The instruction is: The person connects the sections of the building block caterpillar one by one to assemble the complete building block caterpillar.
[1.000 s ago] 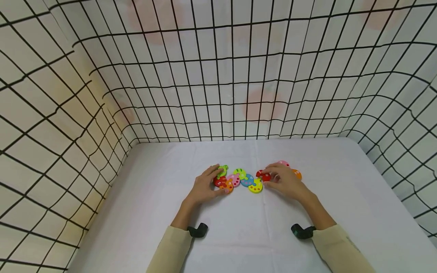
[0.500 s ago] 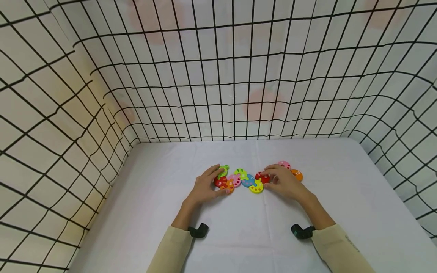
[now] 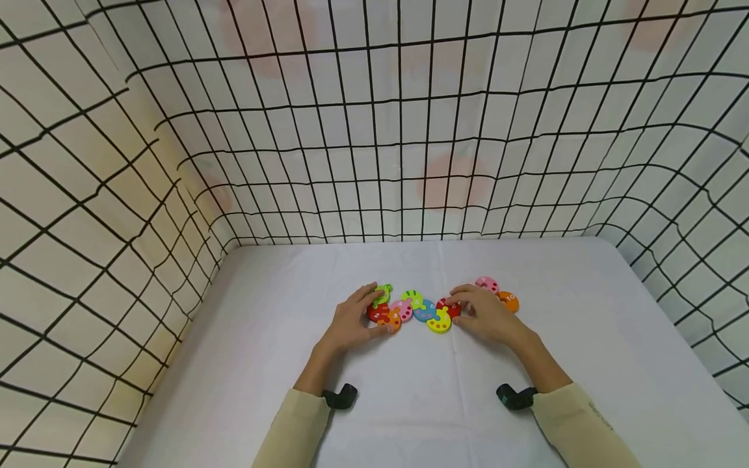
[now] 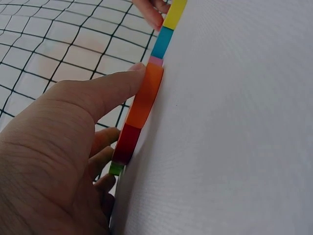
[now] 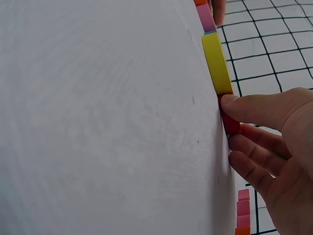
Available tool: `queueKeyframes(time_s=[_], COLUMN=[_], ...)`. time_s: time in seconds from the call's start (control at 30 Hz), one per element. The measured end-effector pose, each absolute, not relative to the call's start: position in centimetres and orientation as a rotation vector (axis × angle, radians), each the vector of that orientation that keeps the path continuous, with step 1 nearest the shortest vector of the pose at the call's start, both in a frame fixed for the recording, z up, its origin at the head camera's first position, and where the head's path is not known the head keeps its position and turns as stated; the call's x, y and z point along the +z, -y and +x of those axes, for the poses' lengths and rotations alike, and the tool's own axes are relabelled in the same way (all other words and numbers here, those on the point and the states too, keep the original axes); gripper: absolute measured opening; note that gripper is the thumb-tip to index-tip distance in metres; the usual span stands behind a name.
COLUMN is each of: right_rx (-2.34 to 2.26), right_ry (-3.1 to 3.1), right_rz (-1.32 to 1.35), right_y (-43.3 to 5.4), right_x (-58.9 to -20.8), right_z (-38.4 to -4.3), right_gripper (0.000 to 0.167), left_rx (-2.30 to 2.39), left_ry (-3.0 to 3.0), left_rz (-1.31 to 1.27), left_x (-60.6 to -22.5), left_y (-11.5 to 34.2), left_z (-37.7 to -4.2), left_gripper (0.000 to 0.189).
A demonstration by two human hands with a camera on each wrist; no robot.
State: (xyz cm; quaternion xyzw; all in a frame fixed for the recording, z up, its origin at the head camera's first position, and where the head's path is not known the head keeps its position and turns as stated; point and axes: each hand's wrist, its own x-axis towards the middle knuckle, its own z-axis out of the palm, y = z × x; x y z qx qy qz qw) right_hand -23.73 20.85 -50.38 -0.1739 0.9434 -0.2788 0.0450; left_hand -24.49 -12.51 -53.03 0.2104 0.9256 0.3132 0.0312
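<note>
A chain of colourful jigsaw pieces lies flat in the head view. It runs from a green piece [image 3: 383, 294] through a red piece marked 2 [image 3: 378, 314] and an orange piece marked 3 [image 3: 389, 320] to pink, lime, blue [image 3: 424, 312] and yellow [image 3: 439, 322] ones. My left hand [image 3: 350, 323] holds its left end, thumb against the orange piece [image 4: 145, 98], fingers by the green. My right hand [image 3: 490, 316] pinches another red piece [image 3: 454, 311] against the yellow piece [image 5: 216, 63]; its fingers partly cover it.
Beyond my right hand lie a pink piece [image 3: 487, 283] and an orange piece marked 10 [image 3: 509, 301]. All rest on a white-covered table [image 3: 404, 403]. White sheeting with a black grid [image 3: 374, 130] rises at the back and sides.
My right hand has moved the red piece slightly left and toward me, up to the yellow piece. The left hand has kept its place on the chain.
</note>
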Motion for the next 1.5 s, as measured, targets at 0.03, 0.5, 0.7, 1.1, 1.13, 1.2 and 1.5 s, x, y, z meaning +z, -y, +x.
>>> queueKeyframes(time_s=[0.03,0.5,0.7,1.1,1.13,1.2,1.5], right_rx=[-0.852,-0.981,-0.996,-0.913,-0.911,-0.904,-0.923], right_ry=[-2.88,-2.901,-2.979,-3.053,-3.042,-3.021,-3.005], right_rz=[-0.525,-0.453,-0.292,-0.131,-0.125,-0.122,-0.142], right_y=[-20.8,-23.2,-25.3,-26.5,-26.6,-26.7,-27.1], right_x=[-50.4,-49.6,-49.1,-50.1,-50.2,-50.3,-50.6], right_z=[-23.7,-24.1,-24.8,-25.3,-25.3,-25.3,-25.3], right_gripper=[0.038,0.035,0.038,0.052,0.054,0.058,0.054], left_rx=[0.97,0.895,0.927,0.983,0.986,0.998,1.032], left_ry=[-2.851,-2.853,-2.853,-2.855,-2.853,-2.85,-2.863], left_rz=[0.652,0.595,0.525,0.494,0.491,0.49,0.478], left_x=[-53.0,-52.9,-52.6,-52.8,-52.8,-52.8,-52.9], left_y=[12.5,12.3,12.2,12.3,12.3,12.2,11.9], left_z=[-24.5,-24.6,-24.8,-24.8,-24.8,-24.8,-24.7], left_gripper=[0.08,0.093,0.092,0.09,0.09,0.091,0.092])
